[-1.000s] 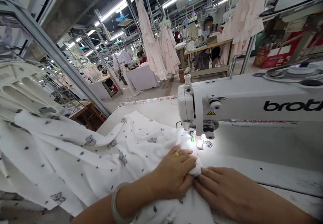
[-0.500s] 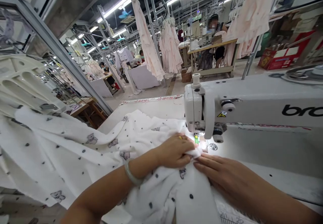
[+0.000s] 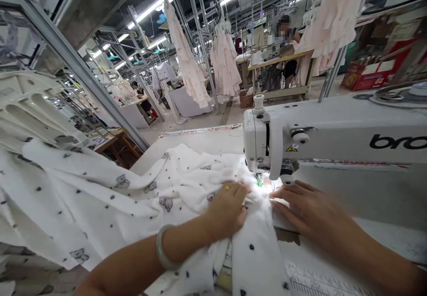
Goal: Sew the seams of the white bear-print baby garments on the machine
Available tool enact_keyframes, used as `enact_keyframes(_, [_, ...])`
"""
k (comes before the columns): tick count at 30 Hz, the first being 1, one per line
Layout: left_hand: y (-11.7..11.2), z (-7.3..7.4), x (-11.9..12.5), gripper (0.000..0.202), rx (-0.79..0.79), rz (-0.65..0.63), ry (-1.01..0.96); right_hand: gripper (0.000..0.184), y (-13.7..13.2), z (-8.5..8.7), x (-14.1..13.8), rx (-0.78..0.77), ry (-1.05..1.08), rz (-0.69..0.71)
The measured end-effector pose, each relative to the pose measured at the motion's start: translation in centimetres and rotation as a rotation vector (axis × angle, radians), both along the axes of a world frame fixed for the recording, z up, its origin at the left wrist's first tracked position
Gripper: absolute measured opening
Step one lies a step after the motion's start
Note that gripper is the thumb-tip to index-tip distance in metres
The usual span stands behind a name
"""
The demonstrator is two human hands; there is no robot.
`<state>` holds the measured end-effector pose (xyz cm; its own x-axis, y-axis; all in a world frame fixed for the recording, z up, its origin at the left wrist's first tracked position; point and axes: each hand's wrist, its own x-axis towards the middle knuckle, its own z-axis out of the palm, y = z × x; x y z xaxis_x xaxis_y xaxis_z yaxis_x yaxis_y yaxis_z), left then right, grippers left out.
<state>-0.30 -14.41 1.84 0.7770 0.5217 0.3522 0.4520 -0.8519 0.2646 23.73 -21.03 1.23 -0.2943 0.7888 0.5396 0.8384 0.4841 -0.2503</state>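
Observation:
White fabric (image 3: 133, 198) printed with small grey animals and dots lies heaped across the sewing table. My left hand (image 3: 228, 209), with a gold ring and a pale bangle on the wrist, presses down on the fabric with fingers bunched on its edge just left of the needle. My right hand (image 3: 308, 211) lies flat with fingers stretched toward the lit needle area (image 3: 260, 181), touching the fabric edge. The white Brother sewing machine (image 3: 333, 140) stands over both hands.
A printed ruler strip (image 3: 320, 282) runs along the table's near edge. Pale pink garments (image 3: 187, 60) hang from overhead rails behind. Other people sit at sewing tables (image 3: 276, 65) farther back. A metal post (image 3: 83, 78) slants at left.
Both hands have slid the fabric edge forward, up to the needle. My right hand has moved right of the presser foot and flattened out.

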Motion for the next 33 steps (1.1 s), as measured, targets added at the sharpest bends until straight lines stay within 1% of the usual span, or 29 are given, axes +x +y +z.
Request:
enact_keyframes(3, [4.1, 0.4, -0.3, 0.026, 0.038, -0.201, 0.0, 0.034, 0.3, -0.4, 0.0, -0.082, 0.061, -0.033])
enact_keyframes(5, [5.8, 1.1, -0.4, 0.021, 0.033, -0.295, 0.025, 0.035, 0.3, -0.3, -0.4, -0.124, 0.093, -0.051])
enact_keyframes(6, [6.1, 1.7, -0.4, 0.021, 0.018, -0.306, 0.052, 0.035, 0.2, -0.3, -0.7, -0.137, 0.102, -0.054])
enact_keyframes(8, [6.0, 3.0, -0.1, 0.019, -0.03, -0.251, 0.148, 0.032, 0.1, -0.2, -1.2, -0.156, 0.1, -0.042])
enact_keyframes(11, [4.2, 5.2, 0.7, 0.019, -0.074, -0.096, 0.26, 0.029, -0.1, 0.0, -1.4, -0.16, 0.067, 0.005])
enact_keyframes(12, [3.6, 5.7, 1.1, 0.019, -0.066, -0.071, 0.266, 0.028, -0.1, 0.0, -1.4, -0.158, 0.057, 0.018])
enact_keyframes(14, [2.4, 6.1, 1.7, 0.016, -0.046, -0.087, 0.269, 0.029, -0.1, 0.0, -1.3, -0.142, 0.049, 0.024])
enact_keyframes(16, [1.8, 5.7, 2.1, 0.017, -0.057, -0.106, 0.267, 0.03, -0.1, 0.0, -1.3, -0.135, 0.058, 0.01])
enact_keyframes(17, [1.7, 5.3, 2.2, 0.02, -0.076, -0.087, 0.247, 0.031, -0.1, 0.1, -1.3, -0.141, 0.066, 0.0])
enact_keyframes(19, [1.7, 4.5, 2.2, 0.021, -0.132, 0.01, 0.164, 0.034, -0.1, 0.2, -1.6, -0.161, 0.076, -0.014])
enact_keyframes(21, [2.0, 3.8, 2.1, 0.018, -0.197, 0.112, 0.079, 0.037, 0.0, 0.3, -2.0, -0.165, 0.063, -0.02])
enact_keyframes(23, [2.3, 3.4, 2.0, 0.009, -0.233, 0.151, 0.021, 0.035, 0.1, 0.4, -2.4, -0.17, 0.029, 0.001])
enact_keyframes(24, [2.4, 3.3, 2.0, 0.002, -0.228, 0.136, -0.005, 0.033, 0.2, 0.5, -2.5, -0.181, 0.009, 0.02])
enact_keyframes(25, [2.4, 3.2, 1.9, 0.006, -0.212, 0.101, -0.031, 0.031, 0.3, 0.5, -2.6, -0.193, -0.012, 0.04])
enact_keyframes(27, [2.4, 3.1, 1.9, 0.015, -0.172, -0.012, -0.061, 0.028, 0.4, 0.4, -2.6, -0.206, -0.055, 0.076])
enact_keyframes(29, [2.3, 3.0, 1.8, 0.017, -0.171, -0.113, -0.026, 0.026, 0.4, 0.4, -2.3, -0.183, -0.094, 0.099])
enact_keyframes(30, [2.3, 3.0, 1.8, 0.016, -0.184, -0.128, 0.013, 0.026, 0.4, 0.5, -2.1, -0.164, -0.112, 0.11])
enact_keyframes(31, [2.3, 3.0, 1.7, 0.014, -0.204, -0.117, 0.055, 0.025, 0.3, 0.7, -1.9, -0.139, -0.129, 0.122])
enact_keyframes(33, [2.3, 3.2, 1.5, 0.012, -0.255, -0.053, 0.114, 0.022, 0.0, 1.2, -1.5, -0.067, -0.152, 0.165])
